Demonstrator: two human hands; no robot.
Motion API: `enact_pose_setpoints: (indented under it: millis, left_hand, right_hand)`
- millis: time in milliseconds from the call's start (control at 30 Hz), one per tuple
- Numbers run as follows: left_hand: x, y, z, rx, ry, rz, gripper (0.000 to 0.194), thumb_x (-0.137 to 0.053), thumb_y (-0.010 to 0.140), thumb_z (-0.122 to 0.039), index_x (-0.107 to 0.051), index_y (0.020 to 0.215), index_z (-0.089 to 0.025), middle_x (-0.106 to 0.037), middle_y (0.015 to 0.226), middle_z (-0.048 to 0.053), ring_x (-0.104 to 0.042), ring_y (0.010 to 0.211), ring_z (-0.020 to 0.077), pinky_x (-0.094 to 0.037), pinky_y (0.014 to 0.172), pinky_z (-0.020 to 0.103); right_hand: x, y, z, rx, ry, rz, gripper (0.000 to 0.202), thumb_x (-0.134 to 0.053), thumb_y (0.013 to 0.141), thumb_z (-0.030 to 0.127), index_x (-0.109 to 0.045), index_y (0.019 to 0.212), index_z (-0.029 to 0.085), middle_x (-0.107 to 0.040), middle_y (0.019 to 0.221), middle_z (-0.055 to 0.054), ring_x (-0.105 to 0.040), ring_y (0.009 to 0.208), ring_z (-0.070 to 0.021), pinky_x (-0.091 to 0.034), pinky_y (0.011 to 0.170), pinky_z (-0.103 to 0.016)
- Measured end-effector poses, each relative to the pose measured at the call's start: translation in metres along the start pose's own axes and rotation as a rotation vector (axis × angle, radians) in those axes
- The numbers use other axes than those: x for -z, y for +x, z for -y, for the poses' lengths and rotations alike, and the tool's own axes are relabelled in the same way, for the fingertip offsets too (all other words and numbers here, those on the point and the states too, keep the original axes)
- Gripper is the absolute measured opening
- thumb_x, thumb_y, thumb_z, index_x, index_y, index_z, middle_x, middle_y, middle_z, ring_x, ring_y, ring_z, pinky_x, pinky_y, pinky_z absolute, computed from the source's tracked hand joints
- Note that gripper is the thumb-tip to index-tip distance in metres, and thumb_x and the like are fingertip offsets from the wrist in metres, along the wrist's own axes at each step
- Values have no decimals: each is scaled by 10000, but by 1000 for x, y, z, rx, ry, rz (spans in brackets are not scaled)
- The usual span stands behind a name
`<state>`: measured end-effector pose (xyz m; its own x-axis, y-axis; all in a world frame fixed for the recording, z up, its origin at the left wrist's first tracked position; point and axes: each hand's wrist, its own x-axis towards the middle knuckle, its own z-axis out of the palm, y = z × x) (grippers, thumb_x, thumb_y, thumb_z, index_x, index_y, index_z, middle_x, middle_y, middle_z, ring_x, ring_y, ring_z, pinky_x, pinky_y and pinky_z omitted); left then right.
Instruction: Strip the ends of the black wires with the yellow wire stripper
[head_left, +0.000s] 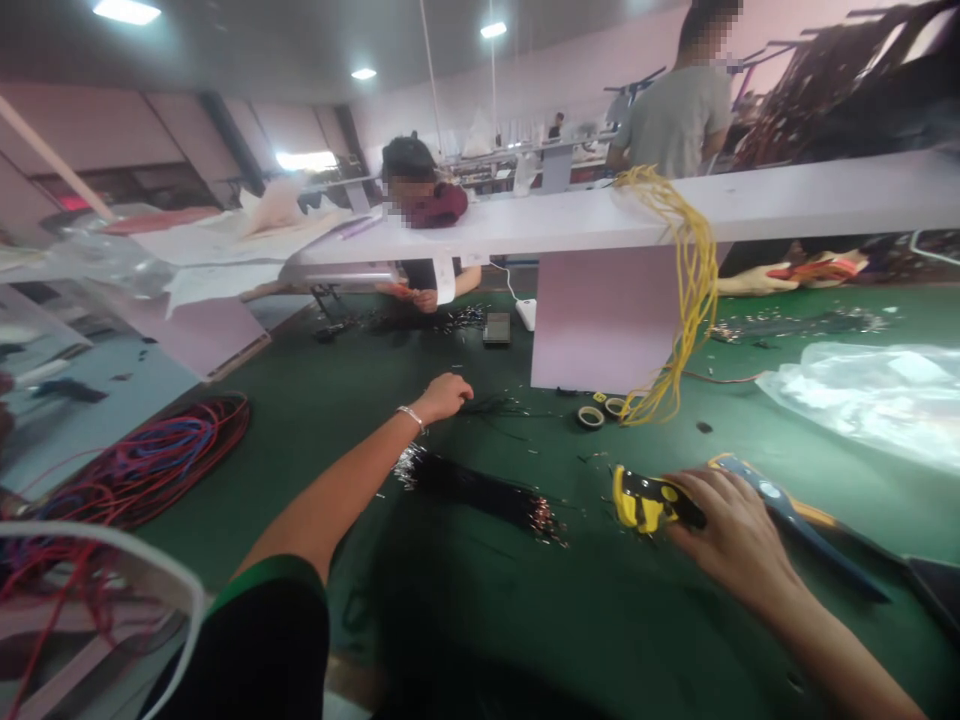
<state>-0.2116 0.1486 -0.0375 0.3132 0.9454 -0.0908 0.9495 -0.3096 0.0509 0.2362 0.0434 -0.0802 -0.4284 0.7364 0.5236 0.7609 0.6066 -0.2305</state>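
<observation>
My right hand (pixel 731 530) is wrapped around a yellow and black wire stripper (pixel 646 500), its head pointing left just above the green tabletop. Further forward, my left hand (pixel 446 397) has its fingers curled together beside a few thin black wires (pixel 499 405). Whether a wire is between those fingers is too small to tell. Between my two hands lies a thick bundle of black wires (pixel 472 487), with bare copper ends at its right and silvery ends at its left.
Blue-handled pliers (pixel 810 530) lie beyond my right hand. Tape rolls (pixel 590 417) and hanging yellow wires (pixel 694 270) are near the shelf's support panel (pixel 604 320). Red and blue wire coils (pixel 161 450) lie left; a plastic bag (pixel 870 405) lies right. Co-workers' hands (pixel 426 299) work across the table.
</observation>
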Motion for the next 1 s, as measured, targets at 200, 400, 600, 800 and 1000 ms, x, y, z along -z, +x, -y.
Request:
enact_pose_setpoints:
  millis: [200, 400, 600, 800, 1000]
  left_hand:
    - [-3, 30, 5, 2, 2, 135, 340, -560, 909, -322, -554, 1210, -165, -575, 1213, 104, -599, 1012, 223, -522, 842, 432]
    - [4, 29, 8, 17, -82, 203, 342, -564, 907, -322, -555, 1211, -166, -573, 1217, 104, -598, 1016, 226, -523, 840, 430]
    - [28, 3, 1, 72, -272, 121, 162, -676, 781, -226, -693, 927, -156, -682, 905, 30, -629, 839, 174, -493, 777, 290]
    - [47, -42, -62, 17, -608, 8, 149, -636, 710, -204, -711, 815, -128, -691, 752, 14, -605, 698, 139, -435, 640, 222]
    - [27, -76, -164, -92, -896, 98, 92, -648, 713, -171, -689, 776, -117, -675, 723, 12, -606, 678, 116, -452, 644, 200]
  right_hand:
    - [20, 5, 11, -86, 172, -125, 359, -528, 732, 250, -605, 1081, 215, -629, 1002, -108, -581, 947, -313, -452, 868, -475]
    - [29, 4, 18, -327, 423, -142, 391, -551, 731, 279, -611, 1114, 228, -628, 1075, -87, -586, 1016, -293, -440, 924, -442]
    - [28, 8, 28, -704, 842, -69, 323, -643, 690, 414, -671, 929, 199, -699, 866, -56, -640, 853, -270, -501, 805, -374]
    - [25, 9, 49, -901, 1272, 38, 403, -767, 644, 427, -707, 960, 184, -717, 824, -63, -671, 818, -282, -523, 798, -401]
    - [30, 8, 67, -877, 1474, 148, 371, -721, 742, 398, -694, 1054, 200, -652, 1235, -132, -649, 1043, -338, -540, 832, -427]
